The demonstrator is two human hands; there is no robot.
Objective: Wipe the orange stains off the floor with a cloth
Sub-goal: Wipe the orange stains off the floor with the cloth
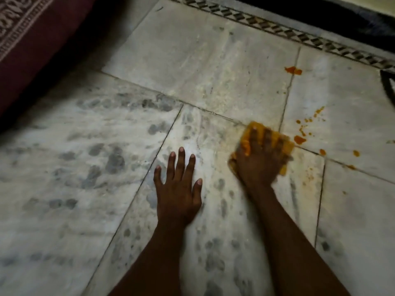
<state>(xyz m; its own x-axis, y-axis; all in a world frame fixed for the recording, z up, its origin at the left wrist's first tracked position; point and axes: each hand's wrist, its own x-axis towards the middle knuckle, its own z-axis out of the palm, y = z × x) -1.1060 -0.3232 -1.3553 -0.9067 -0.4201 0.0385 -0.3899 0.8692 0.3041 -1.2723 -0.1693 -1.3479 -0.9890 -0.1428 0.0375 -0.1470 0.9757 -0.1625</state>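
Note:
My right hand (259,159) presses flat on a small cloth (284,144) soaked orange, on the grey marble floor (203,71); the hand is blurred. Most of the cloth is hidden under the fingers. Just right of the cloth lies a scatter of orange stains (300,139), with more drops (355,153) further right. A separate orange blot (293,70) sits further back near the patterned border. My left hand (178,189) lies palm down on the floor, fingers spread, a little left of the cloth and holding nothing.
A dark red patterned fabric (32,39) hangs over the far left. A black-and-white patterned tile border (277,28) runs along the back, with a dark area behind it. A dark curved edge (386,86) shows at the right margin.

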